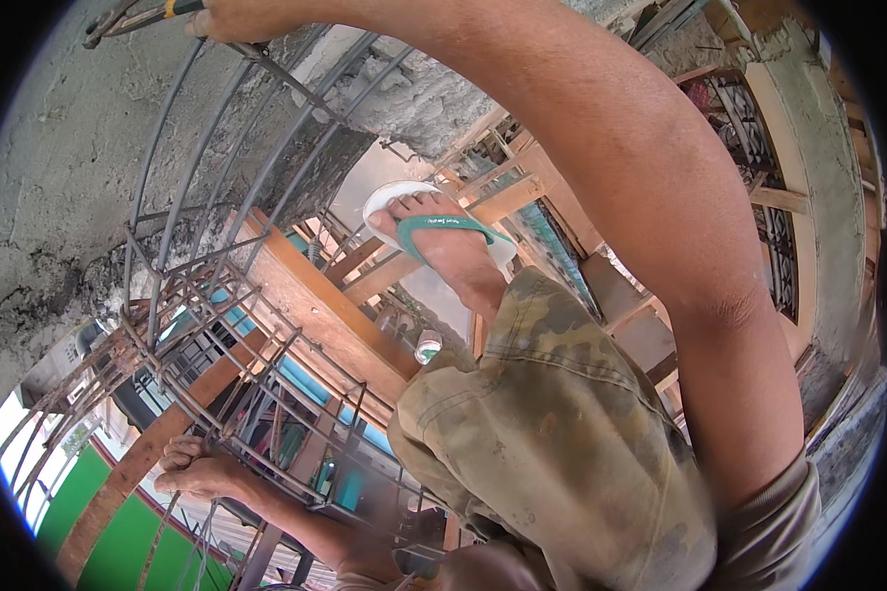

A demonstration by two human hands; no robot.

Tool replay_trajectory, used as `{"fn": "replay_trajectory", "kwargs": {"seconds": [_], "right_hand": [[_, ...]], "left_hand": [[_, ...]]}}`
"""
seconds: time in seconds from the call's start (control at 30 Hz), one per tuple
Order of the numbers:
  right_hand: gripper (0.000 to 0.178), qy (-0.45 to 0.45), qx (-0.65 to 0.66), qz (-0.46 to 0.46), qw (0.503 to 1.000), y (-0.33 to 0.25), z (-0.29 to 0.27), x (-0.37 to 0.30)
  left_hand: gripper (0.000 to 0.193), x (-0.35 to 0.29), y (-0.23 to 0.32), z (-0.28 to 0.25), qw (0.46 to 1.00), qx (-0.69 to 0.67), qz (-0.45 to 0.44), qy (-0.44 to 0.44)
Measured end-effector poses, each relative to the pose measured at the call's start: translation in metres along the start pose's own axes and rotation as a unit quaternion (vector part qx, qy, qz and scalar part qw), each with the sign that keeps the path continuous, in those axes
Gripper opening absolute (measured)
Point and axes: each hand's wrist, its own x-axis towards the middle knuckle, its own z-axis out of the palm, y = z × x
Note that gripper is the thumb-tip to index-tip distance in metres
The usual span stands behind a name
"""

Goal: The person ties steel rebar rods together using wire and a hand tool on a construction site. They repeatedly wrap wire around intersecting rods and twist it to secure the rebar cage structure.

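Note:
My right hand [241, 18] is at the upper left, closed around a dark metal hand tool [140, 20] with a yellow band. The picture's upper edge cuts off part of both, so the tool's exact kind does not show. Just below this hand run the steel bars of a rebar cage [192, 148], which curve down along a concrete face. My left hand [195, 471] is at the lower left, its fingers curled in beside the cage's lower bars and a wooden plank [118, 492]. What those fingers hold is hidden. Thin wires [205, 537] hang below it.
Rough grey concrete [59, 177] fills the upper left. A timber beam [325, 325] crosses beneath the cage. My foot in a green-strapped sandal [443, 229] is over a drop with scaffold boards [508, 200] and a white container [428, 347]. A green panel [118, 552] lies lower left.

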Motion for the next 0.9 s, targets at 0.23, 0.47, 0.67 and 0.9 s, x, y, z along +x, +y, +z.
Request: {"fn": "replay_trajectory", "kwargs": {"seconds": [0.23, 0.47, 0.67, 0.9], "right_hand": [[0.036, -0.058, 0.056, -0.04, 0.996, 0.01, 0.016, 0.018], [0.04, -0.052, 0.058, -0.049, 0.996, 0.024, 0.011, 0.007], [0.044, -0.064, 0.052, -0.06, 0.995, 0.022, 0.015, 0.009], [0.051, -0.062, 0.024, -0.028, 0.997, 0.029, -0.005, 0.005]], "left_hand": [[0.061, -0.009, 0.012, 0.006, 0.998, 0.035, -0.015, 0.048], [0.061, 0.001, 0.008, 0.012, 1.0, -0.026, -0.009, 0.004], [0.06, 0.004, 0.018, -0.002, 0.999, -0.024, -0.029, 0.0], [0.059, 0.02, 0.02, 0.021, 0.993, -0.106, -0.053, -0.025]]}}
